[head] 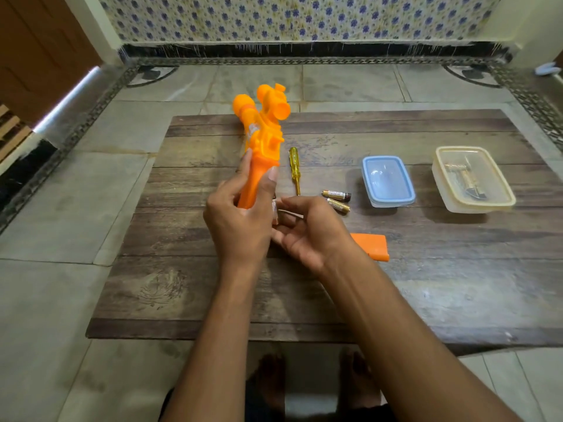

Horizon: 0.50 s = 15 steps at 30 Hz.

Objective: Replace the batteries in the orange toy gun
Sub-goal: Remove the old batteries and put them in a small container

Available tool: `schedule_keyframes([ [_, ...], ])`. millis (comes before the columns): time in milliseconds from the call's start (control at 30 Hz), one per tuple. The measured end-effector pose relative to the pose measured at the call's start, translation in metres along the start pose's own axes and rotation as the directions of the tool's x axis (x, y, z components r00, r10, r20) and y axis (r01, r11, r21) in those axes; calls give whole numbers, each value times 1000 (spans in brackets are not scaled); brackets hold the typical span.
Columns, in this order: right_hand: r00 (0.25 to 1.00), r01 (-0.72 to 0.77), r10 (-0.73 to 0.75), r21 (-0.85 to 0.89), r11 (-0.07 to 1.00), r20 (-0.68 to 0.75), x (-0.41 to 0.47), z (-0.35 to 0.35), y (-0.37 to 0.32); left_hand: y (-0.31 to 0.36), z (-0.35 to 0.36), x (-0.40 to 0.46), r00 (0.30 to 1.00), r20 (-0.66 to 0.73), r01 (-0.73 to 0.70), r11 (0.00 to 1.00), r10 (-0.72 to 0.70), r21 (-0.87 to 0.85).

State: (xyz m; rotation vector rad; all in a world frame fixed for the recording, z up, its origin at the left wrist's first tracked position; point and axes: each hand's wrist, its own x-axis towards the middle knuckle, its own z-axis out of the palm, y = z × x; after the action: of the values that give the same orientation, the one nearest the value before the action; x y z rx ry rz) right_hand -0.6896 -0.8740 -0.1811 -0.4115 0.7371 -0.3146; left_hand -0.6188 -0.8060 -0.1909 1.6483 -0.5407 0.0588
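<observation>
Left hand (pixel 240 220) wrapped around grip of orange toy gun (pixel 262 138), thumb and fingers curled on handle; gun raised off counter (pixel 213 293), barrel end pointing up and away. Right hand (pixel 307 233) just beside left, palm up, fingers partly curled, pinching a small battery (pixel 275 212) at base of gun grip; battery mostly hidden between the hands. Two more batteries (pixel 337 200) lying on counter just beyond right hand, touching or nearly so. Yellow screwdriver (pixel 294 169) flat on counter beyond the hands, right of gun. Orange cover (pixel 371 245) lying right of right wrist. Blue-rimmed tub (pixel 388 181) and clear tub (pixel 473 179) farther right, the clear one holding metal bits.
</observation>
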Motion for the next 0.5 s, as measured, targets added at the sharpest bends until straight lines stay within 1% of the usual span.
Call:
schedule_keyframes([
  [67, 999, 39, -38, -59, 997, 16, -2, 0, 0, 3, -1, 2, 999, -29, 33, 998, -35, -58],
  [133, 985, 169, -172, -216, 962, 5, -2, -2, 3, 3, -1, 5, 995, -64, 71, 992, -77, -100],
  [167, 961, 255, -275, -341, 905, -10, 0, -4, 3, 3, -1, 5, 992, -84, 89, 990, -99, -111],
  [200, 918, 340, -396, -508, 792, -3, 1, -7, 2, 4, -2, 6, 988, -109, 97, 988, -110, -119],
  [233, 855, 396, -517, -690, 606, 37, 0, -10, -1, 5, -1, 5, 983, -139, 102, 987, -119, -122],
  [267, 789, 400, -606, -837, 374, 106, -2, -13, -4, 5, -1, 4, 977, -174, 109, 988, -127, -109],
  [300, 736, 362, -653, -919, 157, 178, -4, -16, -9, 6, 0, 2, 968, -209, 122, 989, -138, -86],
  [333, 705, 297, -672, -955, -10, 226, -8, -19, -13, 5, 0, 1, 956, -252, 141, 988, -153, -64],
  [367, 685, 235, -680, -963, -134, 262, -11, -22, -17, 4, 1, 0, 940, -292, 164, 985, -174, -58],
  [400, 677, 179, -680, -959, -219, 282, -13, -26, -21, 2, 0, -2, 928, -319, 184, 981, -191, -54],
  [433, 677, 133, -676, -952, -275, 290, -16, -30, -24, 1, -1, -3, 922, -336, 191, 981, -191, -32],
  [500, 683, 65, -677, -946, -319, 275, -18, -36, -28, -3, -4, -6, 926, -341, 184, 982, -159, 44],
])
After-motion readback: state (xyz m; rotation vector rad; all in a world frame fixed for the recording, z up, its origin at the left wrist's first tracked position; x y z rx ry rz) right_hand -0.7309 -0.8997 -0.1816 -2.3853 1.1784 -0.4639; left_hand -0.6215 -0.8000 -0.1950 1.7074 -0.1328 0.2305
